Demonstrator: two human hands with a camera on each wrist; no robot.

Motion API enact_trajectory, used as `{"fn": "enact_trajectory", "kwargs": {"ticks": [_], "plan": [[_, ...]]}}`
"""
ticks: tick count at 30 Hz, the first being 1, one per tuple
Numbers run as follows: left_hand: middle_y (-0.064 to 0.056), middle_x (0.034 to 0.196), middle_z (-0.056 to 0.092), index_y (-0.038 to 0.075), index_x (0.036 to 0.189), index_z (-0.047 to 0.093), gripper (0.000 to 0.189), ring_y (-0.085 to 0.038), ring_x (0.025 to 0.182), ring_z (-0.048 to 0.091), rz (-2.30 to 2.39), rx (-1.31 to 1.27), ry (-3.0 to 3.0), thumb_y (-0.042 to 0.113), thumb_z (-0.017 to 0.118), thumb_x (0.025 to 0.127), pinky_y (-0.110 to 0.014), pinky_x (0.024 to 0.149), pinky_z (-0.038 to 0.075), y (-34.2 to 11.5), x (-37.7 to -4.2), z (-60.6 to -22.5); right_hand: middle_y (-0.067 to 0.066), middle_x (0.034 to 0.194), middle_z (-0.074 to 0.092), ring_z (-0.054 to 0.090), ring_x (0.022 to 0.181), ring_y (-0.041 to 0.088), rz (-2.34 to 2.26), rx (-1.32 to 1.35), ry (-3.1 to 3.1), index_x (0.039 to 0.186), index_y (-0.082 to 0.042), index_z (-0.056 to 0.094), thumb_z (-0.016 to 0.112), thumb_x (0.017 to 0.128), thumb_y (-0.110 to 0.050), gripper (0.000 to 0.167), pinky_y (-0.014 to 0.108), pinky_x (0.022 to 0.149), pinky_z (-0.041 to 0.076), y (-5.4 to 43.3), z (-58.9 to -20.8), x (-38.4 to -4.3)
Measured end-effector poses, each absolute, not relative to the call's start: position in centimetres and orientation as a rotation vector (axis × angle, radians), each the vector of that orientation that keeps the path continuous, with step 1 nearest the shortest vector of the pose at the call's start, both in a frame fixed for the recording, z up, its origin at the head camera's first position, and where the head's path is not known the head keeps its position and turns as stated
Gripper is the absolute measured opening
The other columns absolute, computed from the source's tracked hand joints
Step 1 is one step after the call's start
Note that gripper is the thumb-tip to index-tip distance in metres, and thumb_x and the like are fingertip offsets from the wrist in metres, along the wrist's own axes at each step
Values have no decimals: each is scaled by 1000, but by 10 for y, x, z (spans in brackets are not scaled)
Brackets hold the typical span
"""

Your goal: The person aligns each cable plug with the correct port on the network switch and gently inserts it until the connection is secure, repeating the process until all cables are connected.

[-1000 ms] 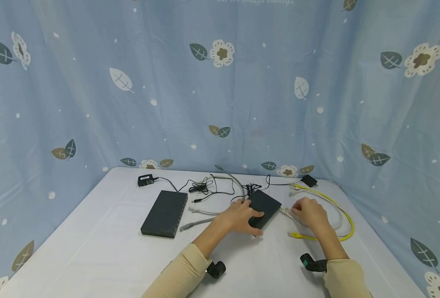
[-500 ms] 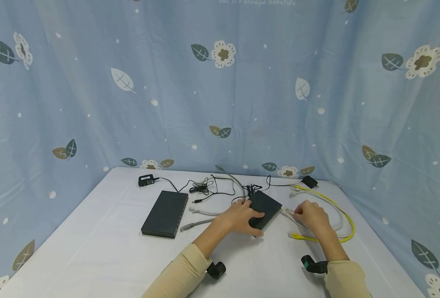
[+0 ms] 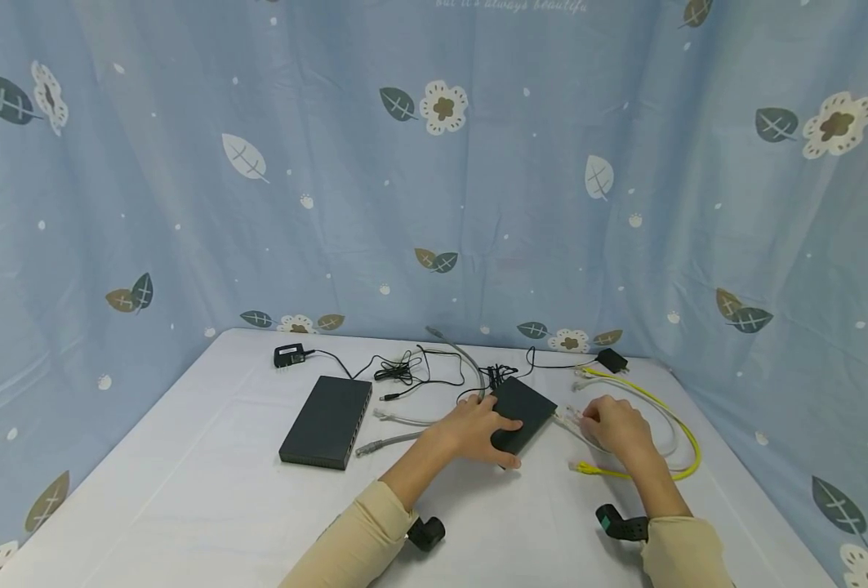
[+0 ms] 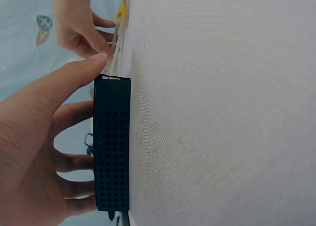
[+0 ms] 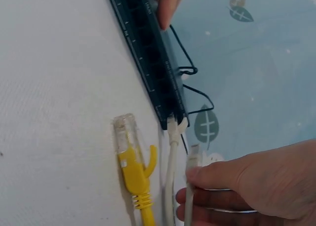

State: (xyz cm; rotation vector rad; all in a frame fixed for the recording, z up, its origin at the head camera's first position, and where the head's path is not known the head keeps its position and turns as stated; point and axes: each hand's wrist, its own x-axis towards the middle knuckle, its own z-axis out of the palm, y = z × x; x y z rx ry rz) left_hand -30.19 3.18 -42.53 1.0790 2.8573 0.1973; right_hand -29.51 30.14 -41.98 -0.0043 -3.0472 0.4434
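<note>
In the head view my left hand (image 3: 478, 429) spreads over the smaller black network switch (image 3: 523, 406), fingers lying on its top and thumb at its near corner. The left wrist view shows its perforated side (image 4: 112, 147) close to the tabletop. A whitish Ethernet cable (image 5: 172, 142) runs into the end port of the switch's port side. Beside it, my right hand (image 5: 247, 181) pinches a second whitish Ethernet cable (image 5: 193, 164) near its clear plug, which stands apart from the switch. A yellow Ethernet cable (image 5: 134, 174) lies close by.
A larger black network switch (image 3: 327, 422) lies to the left. Behind are a left power adapter (image 3: 290, 354), a right power adapter (image 3: 612, 359) and bundled black cords (image 3: 397, 371). A grey Ethernet cable (image 3: 385, 443) lies between the switches. A patterned blue curtain (image 3: 434, 204) surrounds the table.
My right hand has drawn back slightly toward the right and nearer me, still pinching the cable. The left hand stays in place on the switch.
</note>
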Motion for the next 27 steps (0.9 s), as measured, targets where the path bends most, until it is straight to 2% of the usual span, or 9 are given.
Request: {"fn": "enact_trajectory", "kwargs": {"ticks": [7,15,20,27], "plan": [[-15,156,35,46,142,48,67,-41,137,41,201,1076,2865,70,62,81,-52,111,37,31,-302,-428,13,91,73,64,74,21,505,-20,-3014,100,-1,71,67,92,-17,18,39,63,50,299,-412,-295],[-15,156,34,47,141,48,67,-41,138,40,207,1067,2871,72,62,80,-52,111,36,31,-302,-428,13,87,71,61,70,16,630,62,-2973,108,6,69,59,97,-13,25,34,62,51,300,-404,-292],[-14,155,36,47,141,47,68,-40,136,42,193,1088,2879,73,62,80,-51,110,38,31,-303,-428,12,83,70,57,64,13,666,101,-2941,106,5,70,55,101,-19,28,30,59,47,303,-403,-294],[-14,154,39,47,142,47,72,-38,133,44,172,1106,2866,74,64,77,-51,108,40,30,-303,-427,9,78,66,54,63,14,643,140,-2927,102,1,71,58,99,-19,24,30,59,44,302,-401,-294]]}}
